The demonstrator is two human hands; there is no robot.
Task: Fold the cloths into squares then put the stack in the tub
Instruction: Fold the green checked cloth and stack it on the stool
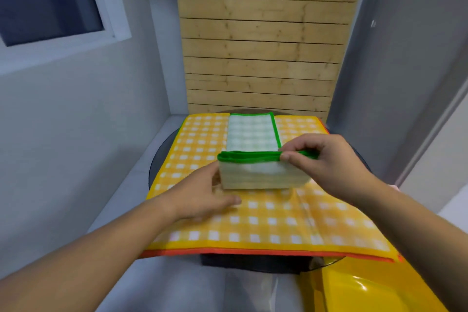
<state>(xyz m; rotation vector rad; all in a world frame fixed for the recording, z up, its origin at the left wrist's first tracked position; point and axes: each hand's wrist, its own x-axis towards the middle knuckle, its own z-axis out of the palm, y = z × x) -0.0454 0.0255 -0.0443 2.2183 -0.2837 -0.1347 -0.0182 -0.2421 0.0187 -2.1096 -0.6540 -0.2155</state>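
Our right hand [326,164] pinches the hem of the green cloth [250,134]; left hand [202,197] flat, fingertips partly behind the fold. Yellow cloth [278,223] hides most of the table [155,159]; tub [367,286] cut off near right.

Flat yellow cloth [266,223] in front of the green cloth [253,134] is open, room to sweep either way. Left strip is open too, but the grey wall [76,134] sits close beside the table [155,159] rim. The slat wall [260,45] stands right behind the far edge (tight back there). The raised green fold blocks the centre; my right hand [326,159] pinches it. The tub [367,286] sits low right, partly under the cloth overhang.
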